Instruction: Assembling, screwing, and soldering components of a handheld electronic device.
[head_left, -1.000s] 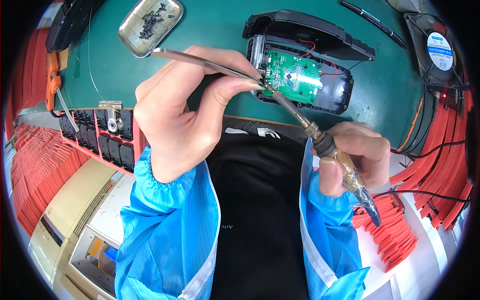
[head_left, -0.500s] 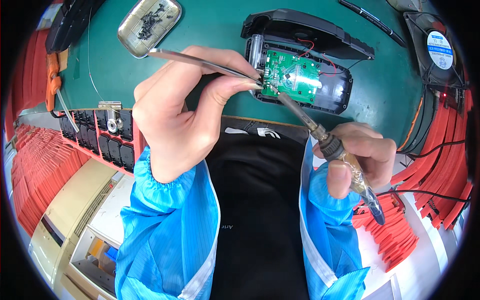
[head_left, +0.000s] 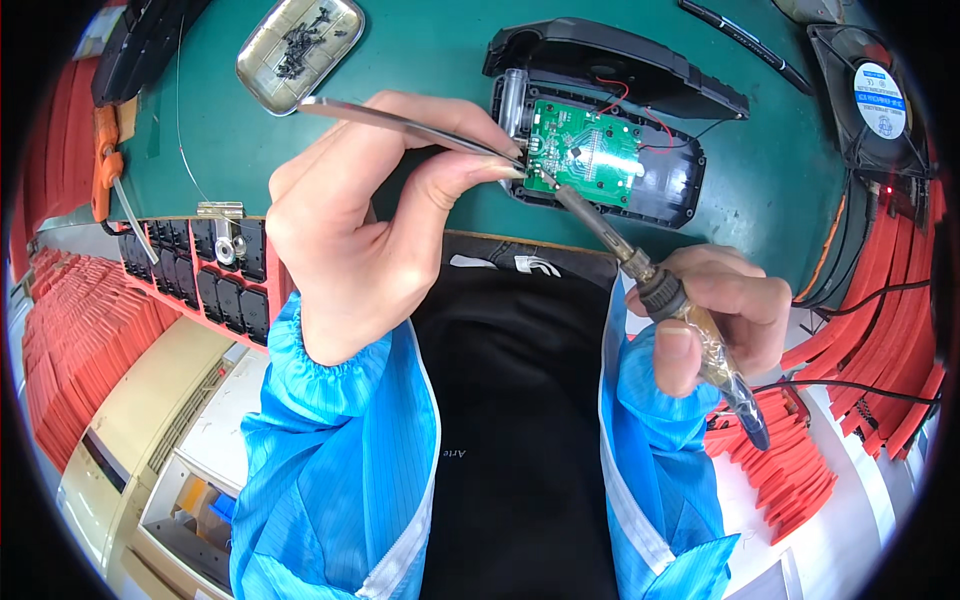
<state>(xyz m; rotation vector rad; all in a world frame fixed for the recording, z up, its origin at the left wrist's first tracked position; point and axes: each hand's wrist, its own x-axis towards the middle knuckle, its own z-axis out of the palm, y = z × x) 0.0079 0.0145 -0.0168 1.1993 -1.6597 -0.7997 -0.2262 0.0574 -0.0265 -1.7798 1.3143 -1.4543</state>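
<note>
The green circuit board lies in a black casing, just right of the left fingers pinching metal tweezers and beyond the right fingers curled around a soldering iron.

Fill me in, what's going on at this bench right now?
A person has metal tweezers in the left hand's grip, their tips at the left edge of a green circuit board in an opened black casing. The right hand holds a soldering iron, its tip over the board near the tweezers; contact is too small to tell.
</note>
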